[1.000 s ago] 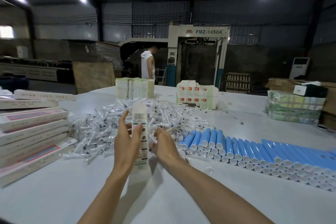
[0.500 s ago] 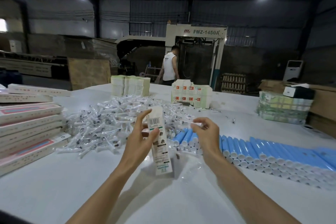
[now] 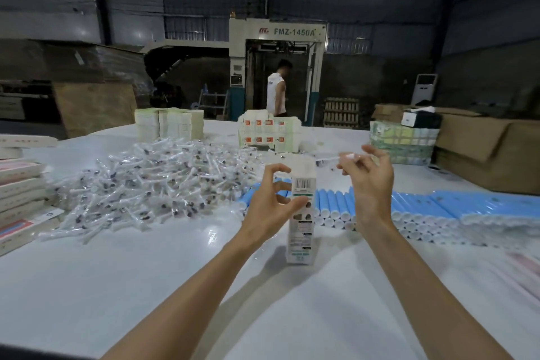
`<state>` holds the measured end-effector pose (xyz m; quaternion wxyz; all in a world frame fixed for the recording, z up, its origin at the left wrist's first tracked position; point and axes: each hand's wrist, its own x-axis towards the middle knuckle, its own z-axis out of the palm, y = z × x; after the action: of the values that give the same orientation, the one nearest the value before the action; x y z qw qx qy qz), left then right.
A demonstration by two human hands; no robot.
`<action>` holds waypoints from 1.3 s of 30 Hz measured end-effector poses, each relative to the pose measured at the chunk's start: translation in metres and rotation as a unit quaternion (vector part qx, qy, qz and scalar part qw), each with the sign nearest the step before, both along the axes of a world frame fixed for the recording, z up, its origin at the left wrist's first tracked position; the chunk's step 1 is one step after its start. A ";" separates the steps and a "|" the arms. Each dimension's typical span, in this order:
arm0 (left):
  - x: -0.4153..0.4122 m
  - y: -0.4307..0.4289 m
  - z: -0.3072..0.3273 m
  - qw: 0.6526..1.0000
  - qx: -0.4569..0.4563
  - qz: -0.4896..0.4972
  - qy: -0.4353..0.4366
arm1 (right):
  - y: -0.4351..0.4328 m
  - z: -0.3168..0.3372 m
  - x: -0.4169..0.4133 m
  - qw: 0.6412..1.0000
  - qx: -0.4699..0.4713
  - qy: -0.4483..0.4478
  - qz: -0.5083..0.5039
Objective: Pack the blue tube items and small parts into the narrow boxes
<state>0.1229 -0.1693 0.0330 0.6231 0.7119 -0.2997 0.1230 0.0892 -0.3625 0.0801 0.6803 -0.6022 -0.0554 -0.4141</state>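
Observation:
A narrow white box with a barcode stands upright on the white table, gripped at mid-height by my left hand. Just right of the box top, my right hand pinches a small clear-wrapped part, held level and pointing toward the box's open top. A long row of blue tubes with white caps lies behind and to the right of the box. A big pile of wrapped small parts spreads to the left.
Filled narrow boxes are stacked at the left edge. Stacks of flat cartons stand at the table's far side, wrapped bundles and cardboard boxes at the right. A person stands by a machine behind.
My right hand has lifted a wrapped small part from the pile up beside the box top. My left hand has stood the box upright and shifted it right. The person behind walked right.

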 end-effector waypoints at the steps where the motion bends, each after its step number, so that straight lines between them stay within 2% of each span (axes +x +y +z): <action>1: 0.000 -0.005 -0.004 1.000 -0.006 -0.007 0.004 | -0.002 0.006 -0.003 1.000 -0.001 -0.020 -0.004; 3: 0.000 -0.009 -0.008 1.000 -0.010 -0.009 0.012 | -0.005 0.016 -0.008 0.997 -0.029 -0.063 -0.033; 6: 0.003 -0.008 -0.010 1.000 -0.009 -0.012 0.020 | -0.004 0.028 -0.006 0.986 -0.125 -0.086 -0.072; 9: 0.003 -0.008 -0.012 0.999 -0.016 -0.021 0.018 | 0.008 0.031 0.001 0.968 -0.235 -0.054 -0.075; 13: 0.007 -0.008 -0.014 0.999 -0.026 -0.026 0.009 | 0.020 0.030 0.009 0.941 -0.329 0.004 -0.081; 20: 0.008 -0.007 -0.014 0.999 -0.040 -0.021 0.008 | 0.040 0.020 0.017 0.905 -0.413 0.074 -0.071; 26: 0.011 0.002 -0.015 0.999 -0.035 -0.008 -0.006 | 0.042 0.008 0.017 0.922 -0.380 0.080 0.003; 32: 0.013 0.003 -0.014 0.999 -0.021 -0.002 -0.031 | 0.039 -0.009 0.017 0.909 -0.412 0.064 -0.017; 35: 0.014 0.007 -0.015 0.999 -0.032 -0.004 -0.015 | 0.033 -0.023 0.016 0.937 -0.346 0.040 -0.024; 37: 0.014 0.009 -0.015 0.999 -0.037 -0.008 0.008 | 0.028 -0.030 0.015 0.961 -0.273 0.049 0.012; 39: 0.014 0.010 -0.015 0.999 -0.045 -0.016 0.020 | 0.025 -0.036 0.014 0.964 -0.253 0.061 0.051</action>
<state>0.1366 -0.1591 0.0176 0.6627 0.6803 -0.2925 0.1119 0.1032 -0.3371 0.0439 0.5281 -0.7753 -0.1475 -0.3136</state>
